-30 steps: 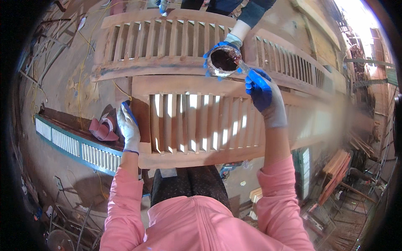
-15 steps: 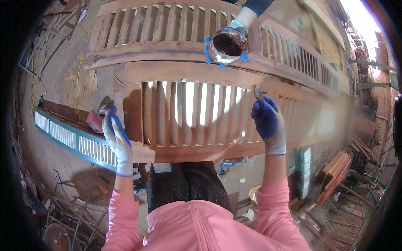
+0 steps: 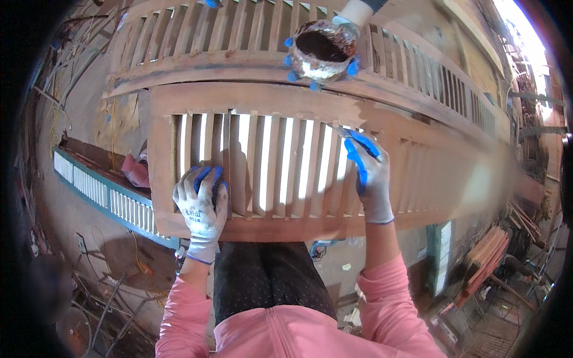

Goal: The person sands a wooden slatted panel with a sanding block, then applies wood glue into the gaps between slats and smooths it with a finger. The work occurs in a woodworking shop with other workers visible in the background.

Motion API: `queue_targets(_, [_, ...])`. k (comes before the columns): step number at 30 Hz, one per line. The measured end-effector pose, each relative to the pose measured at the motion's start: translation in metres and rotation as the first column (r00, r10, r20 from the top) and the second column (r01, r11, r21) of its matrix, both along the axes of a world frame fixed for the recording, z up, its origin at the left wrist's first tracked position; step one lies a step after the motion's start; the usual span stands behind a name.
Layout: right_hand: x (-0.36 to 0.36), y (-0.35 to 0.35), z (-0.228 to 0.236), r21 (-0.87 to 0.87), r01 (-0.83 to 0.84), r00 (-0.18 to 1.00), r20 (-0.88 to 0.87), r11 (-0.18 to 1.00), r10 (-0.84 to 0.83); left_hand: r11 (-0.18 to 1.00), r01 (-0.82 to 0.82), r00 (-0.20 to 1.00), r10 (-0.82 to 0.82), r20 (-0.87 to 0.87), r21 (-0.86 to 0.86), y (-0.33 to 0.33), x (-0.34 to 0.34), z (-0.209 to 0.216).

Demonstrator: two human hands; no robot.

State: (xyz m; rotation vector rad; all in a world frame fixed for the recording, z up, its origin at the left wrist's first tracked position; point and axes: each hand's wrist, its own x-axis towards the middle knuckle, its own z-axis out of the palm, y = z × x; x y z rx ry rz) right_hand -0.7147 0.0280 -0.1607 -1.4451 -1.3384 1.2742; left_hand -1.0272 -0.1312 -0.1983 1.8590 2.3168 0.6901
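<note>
A brown wooden louvred shutter (image 3: 268, 230) lies flat across in front of me. My gloved left hand (image 3: 201, 206) rests at its lower left, palm by the near rail and fingers bent over the slats. In my gloved right hand (image 3: 373, 179) is a small putty knife (image 3: 341, 130), pinched between the fingers. Its blade points to the far left and is at the far ends of the slats, close to the far rail. Whether the tip touches the wood I cannot tell.
Across from me, another person's blue-gloved hand (image 3: 352, 67) holds a crusted round pot (image 3: 325, 68) with dark contents, above a second louvred shutter (image 3: 239, 68). A pink tool (image 3: 134, 170) and a green-framed louvred panel (image 3: 107, 200) lie left. Stacked planks (image 3: 483, 256) stand right.
My left hand has come from beyond the shutter's left end onto its slats. My right hand has turned the putty knife leftward to the slat ends. The other person's pot has shifted slightly.
</note>
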Motion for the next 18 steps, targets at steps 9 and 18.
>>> queue_targets(9, [-0.043,0.046,-0.017,0.366,-0.408,0.877,0.411,0.836,0.249,1.000,-0.008,0.997,0.008,-0.071,-0.005,0.003,0.005,0.004])
queue_targets(18, [-0.041,0.073,-0.033,0.535,-0.651,0.729,0.638,0.539,0.247,1.000,-0.027,0.994,0.027,-0.107,0.000,0.002,0.006,0.002])
